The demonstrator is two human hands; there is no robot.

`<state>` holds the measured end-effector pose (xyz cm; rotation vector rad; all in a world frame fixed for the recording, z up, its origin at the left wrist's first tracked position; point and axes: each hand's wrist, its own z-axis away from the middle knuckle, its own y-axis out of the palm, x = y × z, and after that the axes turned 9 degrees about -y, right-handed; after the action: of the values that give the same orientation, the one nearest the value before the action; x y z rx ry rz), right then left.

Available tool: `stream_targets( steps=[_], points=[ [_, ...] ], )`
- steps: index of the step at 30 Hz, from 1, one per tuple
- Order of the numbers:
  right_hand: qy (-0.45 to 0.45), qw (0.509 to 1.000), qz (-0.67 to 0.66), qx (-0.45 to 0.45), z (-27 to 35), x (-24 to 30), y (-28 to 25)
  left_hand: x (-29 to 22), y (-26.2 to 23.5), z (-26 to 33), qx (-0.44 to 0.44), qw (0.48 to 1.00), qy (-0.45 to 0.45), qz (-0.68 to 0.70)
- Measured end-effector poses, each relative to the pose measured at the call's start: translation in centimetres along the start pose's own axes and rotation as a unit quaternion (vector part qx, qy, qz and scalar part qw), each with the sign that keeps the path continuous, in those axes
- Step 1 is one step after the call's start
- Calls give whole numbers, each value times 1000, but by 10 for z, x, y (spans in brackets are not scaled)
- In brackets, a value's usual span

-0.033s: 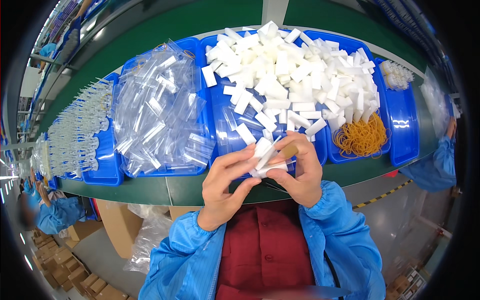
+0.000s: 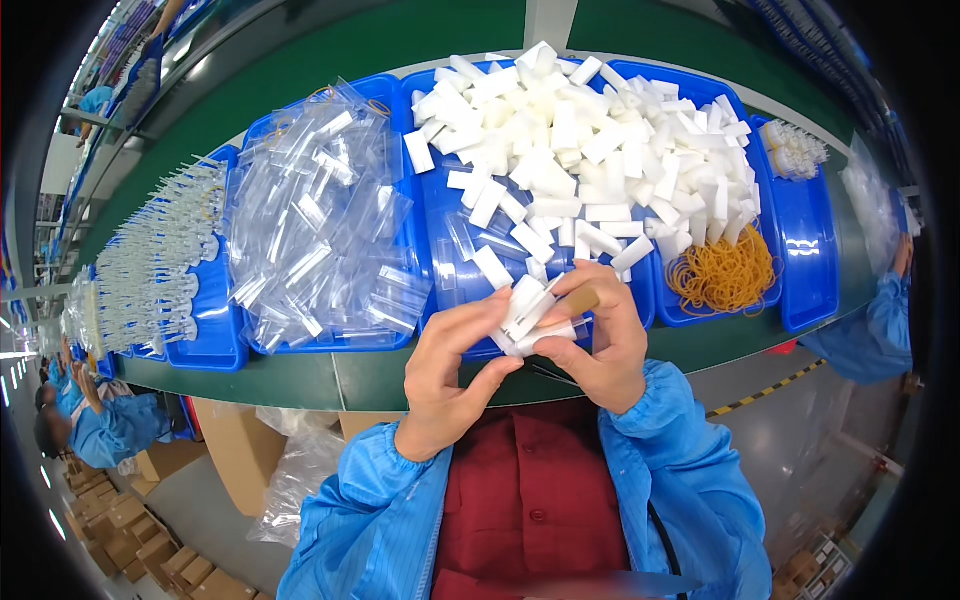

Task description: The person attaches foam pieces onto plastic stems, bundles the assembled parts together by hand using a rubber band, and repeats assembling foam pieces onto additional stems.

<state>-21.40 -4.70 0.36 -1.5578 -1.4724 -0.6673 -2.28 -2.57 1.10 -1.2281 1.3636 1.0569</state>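
Note:
Both hands meet at the front edge of the middle blue tray (image 2: pixel 437 215). Between them is a small bundle of white foam blocks (image 2: pixel 526 306) with a slim, pale, glossy piece against it. My left hand (image 2: pixel 450 360) pinches the bundle from the left, thumb and fingers closed. From the right, my right hand (image 2: pixel 603 335) grips it with its thumb below and fingers curled above. A tan cover (image 2: pixel 577 300), like a finger cot, shows at a right fingertip. White foam blocks (image 2: pixel 560 130) heap up just beyond. How the held pieces fit together is partly hidden by fingers.
Clear plastic sleeves (image 2: pixel 315 220) fill a tray on the left; rows of small translucent parts (image 2: pixel 160 260) stand farther left. Orange rubber bands (image 2: pixel 725 275) lie at right, beside a tray (image 2: pixel 805 250) with white pieces. Cardboard boxes (image 2: pixel 235 450) stand below the green table. Other people work at both sides.
The slim piece between my hands has tilted slightly and lies closer against the white foam. My hands have barely shifted.

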Motion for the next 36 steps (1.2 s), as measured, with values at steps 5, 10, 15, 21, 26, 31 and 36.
stream_targets(
  steps=[5,10,15,21,26,31,36],
  points=[
    [-40,997,58,29,-8,9,-8,2,-8,3,10,997,-58,49],
    [130,983,-121,-43,-6,11,-7,3,-12,5,-15,996,-1,-91],
    [82,995,-34,46,-15,9,-15,-3,-8,-2,-9,980,58,-189],
    [86,993,21,80,-18,15,-14,-2,-9,1,-2,977,41,-207],
    [77,990,10,121,-20,13,-15,-10,-8,-4,9,986,-6,-164],
    [21,995,-15,93,-37,7,-8,-5,-34,-8,-54,992,-12,-116],
    [-70,968,186,154,-45,-1,2,-13,-56,-9,-142,988,26,-58]
  ],
)
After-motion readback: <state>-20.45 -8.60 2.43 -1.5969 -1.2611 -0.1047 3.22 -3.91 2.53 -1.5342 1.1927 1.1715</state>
